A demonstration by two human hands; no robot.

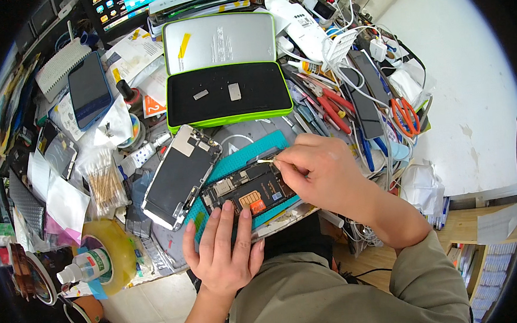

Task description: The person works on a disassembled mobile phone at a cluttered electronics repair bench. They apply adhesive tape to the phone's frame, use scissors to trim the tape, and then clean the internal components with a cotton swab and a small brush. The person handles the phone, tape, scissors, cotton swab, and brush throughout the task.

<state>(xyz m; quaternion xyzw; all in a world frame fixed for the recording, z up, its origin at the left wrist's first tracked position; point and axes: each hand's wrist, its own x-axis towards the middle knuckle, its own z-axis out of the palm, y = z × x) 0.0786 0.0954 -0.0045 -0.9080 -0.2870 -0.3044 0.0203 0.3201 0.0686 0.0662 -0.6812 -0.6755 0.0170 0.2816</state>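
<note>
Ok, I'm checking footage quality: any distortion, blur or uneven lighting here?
Head view throughout: black fisheye corners, monitor skewed near the rim; white surface at right bright, lower left dim; right hand and opened phone reasonably sharp.

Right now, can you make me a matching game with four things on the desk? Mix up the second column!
1. swab
2. mat
3. case
4. tape

A. yellowish roll, lower left
B. pinched in the right hand
C. green-rimmed, lid open
D. under the opened phone

Pairs: 1-B, 2-D, 3-C, 4-A
</note>
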